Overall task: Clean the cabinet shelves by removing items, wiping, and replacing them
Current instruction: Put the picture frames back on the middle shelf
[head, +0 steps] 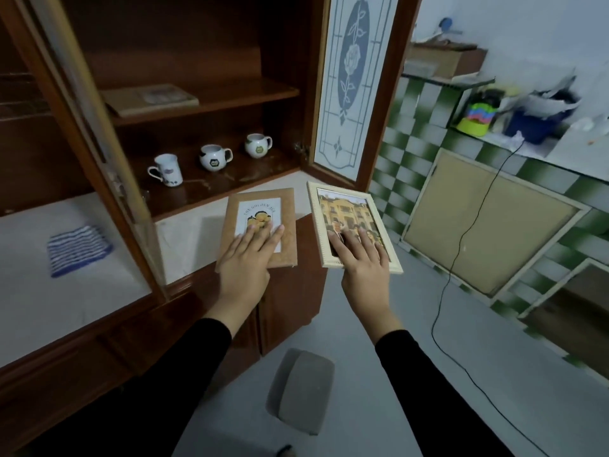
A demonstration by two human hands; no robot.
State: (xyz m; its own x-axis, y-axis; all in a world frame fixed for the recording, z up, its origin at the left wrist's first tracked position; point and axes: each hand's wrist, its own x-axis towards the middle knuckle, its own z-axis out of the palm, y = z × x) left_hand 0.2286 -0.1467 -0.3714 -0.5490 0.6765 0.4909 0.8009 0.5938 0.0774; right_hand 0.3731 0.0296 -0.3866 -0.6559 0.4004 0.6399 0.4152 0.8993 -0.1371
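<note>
My left hand (pixel 247 258) holds a brown picture frame (pixel 260 206) with a white card, just above the cabinet's white counter (pixel 184 239). Its fingers lie flat on top and the thumb tucks under the near edge. My right hand (pixel 362 258) grips a white picture frame (pixel 342 209) with a photo, held past the counter's corner over the floor, thumb hidden beneath. Three cups (pixel 216 157) stand on the lower shelf (pixel 211 196) of the open cabinet. A flat brown frame (pixel 151 98) lies on the upper shelf. A blue striped cloth (pixel 77 250) lies on the counter at left.
The glass cabinet door (pixel 349 87) with a rose pattern stands open at right, another door (pixel 82 103) at left. A grey stool (pixel 301 389) sits on the floor below my arms. A black cable (pixel 461 239) hangs along the green tiled wall. Cluttered ledges are at the far right.
</note>
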